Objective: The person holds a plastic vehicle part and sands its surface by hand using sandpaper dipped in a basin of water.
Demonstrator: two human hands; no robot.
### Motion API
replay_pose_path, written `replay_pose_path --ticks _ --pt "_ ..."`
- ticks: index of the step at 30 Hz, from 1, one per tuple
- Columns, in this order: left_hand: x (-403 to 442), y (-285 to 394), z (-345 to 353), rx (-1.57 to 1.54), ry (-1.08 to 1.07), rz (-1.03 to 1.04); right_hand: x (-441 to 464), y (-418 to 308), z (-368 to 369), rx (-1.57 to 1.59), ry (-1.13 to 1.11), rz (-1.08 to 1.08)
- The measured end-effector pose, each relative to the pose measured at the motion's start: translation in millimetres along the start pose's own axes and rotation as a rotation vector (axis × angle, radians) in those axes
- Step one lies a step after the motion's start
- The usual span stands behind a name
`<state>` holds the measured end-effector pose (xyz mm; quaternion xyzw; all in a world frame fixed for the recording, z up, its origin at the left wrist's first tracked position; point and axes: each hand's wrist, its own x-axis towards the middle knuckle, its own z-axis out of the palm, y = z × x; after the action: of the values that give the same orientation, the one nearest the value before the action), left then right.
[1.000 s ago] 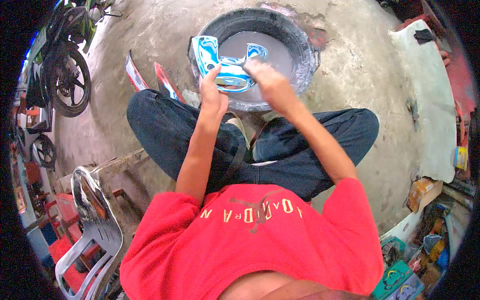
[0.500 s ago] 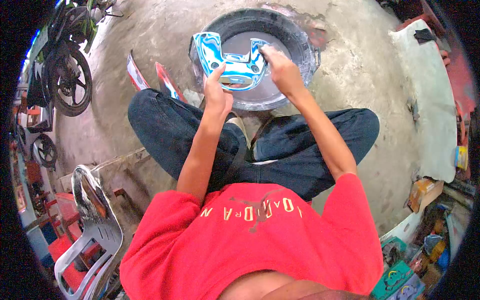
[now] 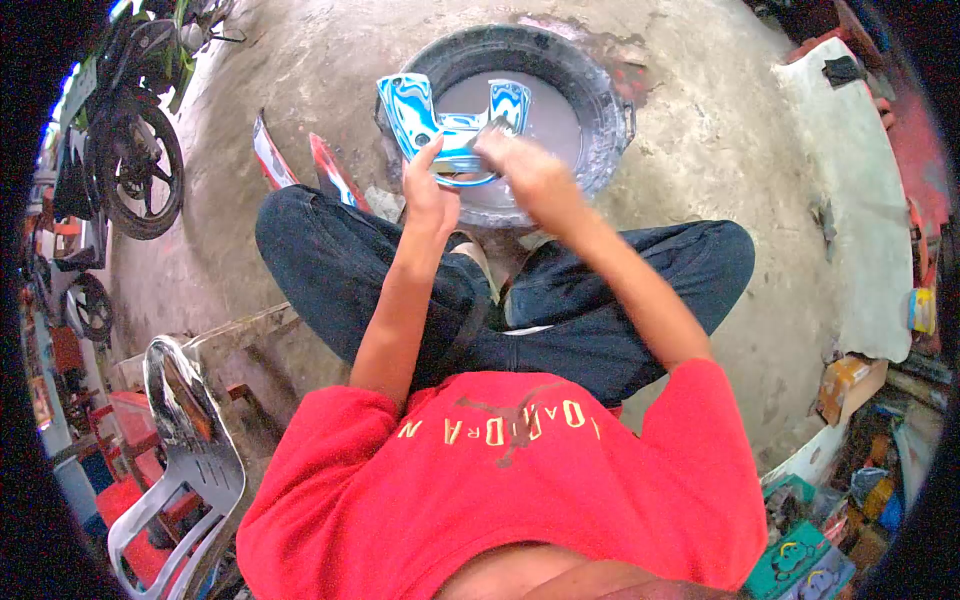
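Over the basin, my left hand grips a blue-and-white U-shaped plastic motorcycle cover by its lower left, thumb on the near face. My right hand is closed, slightly blurred, with its fingertips against the cover's middle-right part. A small dark piece shows at those fingertips; its kind I cannot make out. Below the cover, the round black basin holds murky grey water.
Two red-and-white panels lie on the concrete floor left of the basin. A motorcycle wheel is at the upper left, a grey plastic chair at the lower left. A cardboard box and clutter line the right.
My right hand has moved left and down from the cover's upper right arm to its middle-right part. The left hand keeps its grip, and the cover has shifted slightly left.
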<state>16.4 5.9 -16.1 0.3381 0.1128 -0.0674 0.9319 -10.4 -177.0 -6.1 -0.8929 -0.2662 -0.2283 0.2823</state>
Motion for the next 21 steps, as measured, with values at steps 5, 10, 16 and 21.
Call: replay_pose_path --ticks 5,10,16,21 --pt "-14 7 9 0.071 0.042 0.037 -3 24 10 -0.076 0.081 0.078" --pt "-12 8 8 0.078 -0.020 -0.004 1 5 1 0.021 0.028 -0.092" --pt "-6 8 -2 0.034 -0.052 -0.026 -4 -13 -2 0.053 0.031 -0.045" --pt "-20 13 17 0.037 0.014 -0.012 14 18 -1 0.205 0.132 0.201"
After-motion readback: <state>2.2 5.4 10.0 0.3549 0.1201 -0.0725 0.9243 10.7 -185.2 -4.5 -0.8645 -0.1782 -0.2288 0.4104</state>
